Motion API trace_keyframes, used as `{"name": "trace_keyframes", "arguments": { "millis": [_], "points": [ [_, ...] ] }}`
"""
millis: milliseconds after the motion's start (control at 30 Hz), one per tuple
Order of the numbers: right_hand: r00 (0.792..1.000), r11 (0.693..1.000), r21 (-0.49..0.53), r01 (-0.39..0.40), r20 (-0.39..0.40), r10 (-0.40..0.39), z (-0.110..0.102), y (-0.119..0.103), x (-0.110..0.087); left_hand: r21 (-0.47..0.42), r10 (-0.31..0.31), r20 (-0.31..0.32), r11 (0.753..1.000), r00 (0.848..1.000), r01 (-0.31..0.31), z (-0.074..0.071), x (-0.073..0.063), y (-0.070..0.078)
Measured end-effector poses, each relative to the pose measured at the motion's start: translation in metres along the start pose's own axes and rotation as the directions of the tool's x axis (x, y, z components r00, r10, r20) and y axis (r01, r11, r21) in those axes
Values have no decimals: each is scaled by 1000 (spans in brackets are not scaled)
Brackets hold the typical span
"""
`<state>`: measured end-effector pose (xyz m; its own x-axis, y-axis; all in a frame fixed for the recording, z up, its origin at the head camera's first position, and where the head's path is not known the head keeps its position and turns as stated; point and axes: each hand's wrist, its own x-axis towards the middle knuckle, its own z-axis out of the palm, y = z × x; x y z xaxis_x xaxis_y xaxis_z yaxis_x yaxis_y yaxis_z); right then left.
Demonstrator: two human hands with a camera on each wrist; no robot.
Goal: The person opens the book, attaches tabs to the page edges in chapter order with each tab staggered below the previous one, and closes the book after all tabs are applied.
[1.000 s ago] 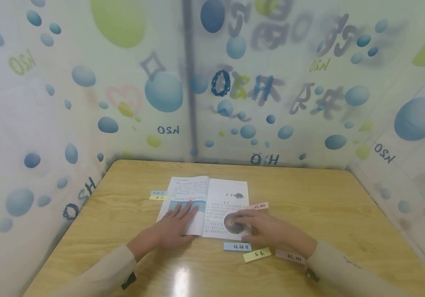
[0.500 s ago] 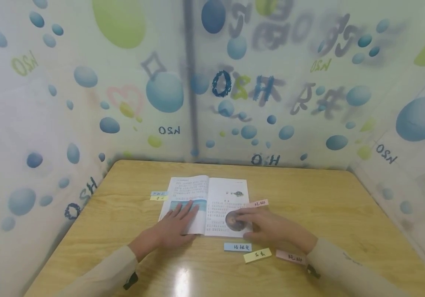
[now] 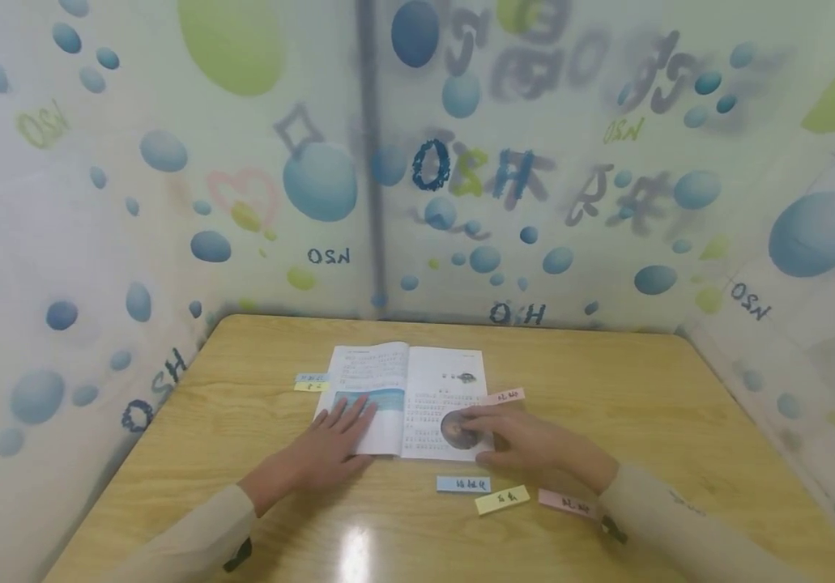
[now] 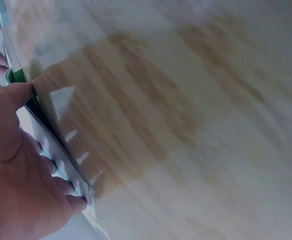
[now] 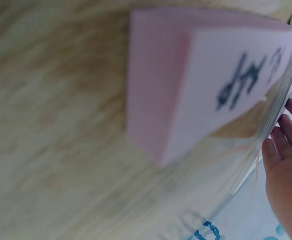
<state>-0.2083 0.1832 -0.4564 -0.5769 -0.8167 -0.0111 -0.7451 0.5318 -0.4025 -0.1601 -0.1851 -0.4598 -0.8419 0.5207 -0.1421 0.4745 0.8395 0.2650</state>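
Note:
An open book [image 3: 440,364] lies on the table in the head view, with printed text, a blue picture on the left page and a dark round picture on the right page. My left hand [image 3: 325,453] rests on the left page, fingers spread. In the left wrist view, the thumb of the left hand [image 4: 16,160] lies along the book's edge. My right hand [image 3: 541,441] touches the right page, its fingertips over the round picture and its thumb by the lower corner. In the right wrist view, the fingers of the right hand [image 5: 286,160] reach the book's edge.
A pink strip [image 3: 506,396] touches the book's right edge; blue [image 3: 309,378] and yellow [image 3: 312,387] strips lie at its left. In front are blue [image 3: 464,484], yellow [image 3: 502,500] and pink [image 3: 566,503] note pads with handwriting. Patterned walls surround the wooden table [image 3: 607,364].
My left hand has slid a little leftward across the left page. The book's near edge has shifted slightly away from me. The right hand stays at the right page.

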Motion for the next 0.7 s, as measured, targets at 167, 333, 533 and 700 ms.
{"name": "trace_keyframes", "arguments": {
  "millis": [167, 333, 533, 700],
  "points": [
    [1000, 999, 16, -27, 10, 27, 2, -2, -2, 21, 13, -33, 1000, 999, -13, 3, -3, -8],
    [999, 999, 5, -52, 17, 52, 3, -4, -4, 22, 59, -65, 998, 996, -58, 2, -8, -14],
    [1000, 999, 23, -23, 18, 23, 2, -5, -5, 59, 156, -141, 987, 978, -149, 1, -15, -24],
    [999, 999, 13, -34, 22, 33, 3, -5, -6, 126, 261, -204, 963, 944, -239, -1, -19, -34]
  ]
}}
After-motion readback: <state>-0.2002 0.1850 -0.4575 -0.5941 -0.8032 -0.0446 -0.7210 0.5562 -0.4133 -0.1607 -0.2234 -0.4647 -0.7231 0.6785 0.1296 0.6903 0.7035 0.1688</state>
